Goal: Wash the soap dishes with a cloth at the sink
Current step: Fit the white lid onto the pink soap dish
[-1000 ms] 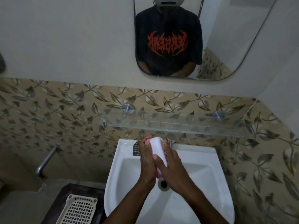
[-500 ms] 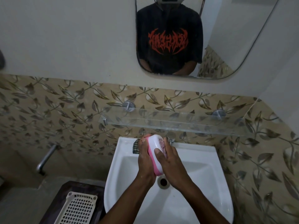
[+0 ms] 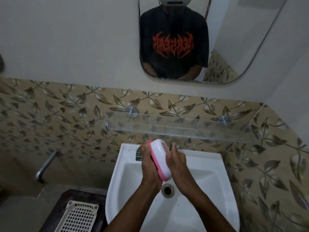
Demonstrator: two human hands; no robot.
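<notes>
A pink and white oval soap dish (image 3: 160,158) stands on edge above the white sink (image 3: 207,180), held between both hands. My left hand (image 3: 149,166) grips its pink underside from the left, fingers curled around the top end. My right hand (image 3: 177,162) lies against the white face on the right, thumb on the dish and fingers raised beside it. A dark checked cloth (image 3: 138,154) sits on the sink's back rim, mostly hidden behind my left hand. The drain (image 3: 167,190) is below the dish.
A glass shelf (image 3: 180,129) juts out from the leaf-patterned tiles just above the sink. A mirror (image 3: 192,47) hangs higher up. A metal pipe (image 3: 45,166) sticks out at the left. A cream plastic basket (image 3: 78,216) rests on a dark surface left of the sink.
The dish has turned so more of its white face and pink rim show. My right hand has slid down its face and its fingers have lifted off the top.
</notes>
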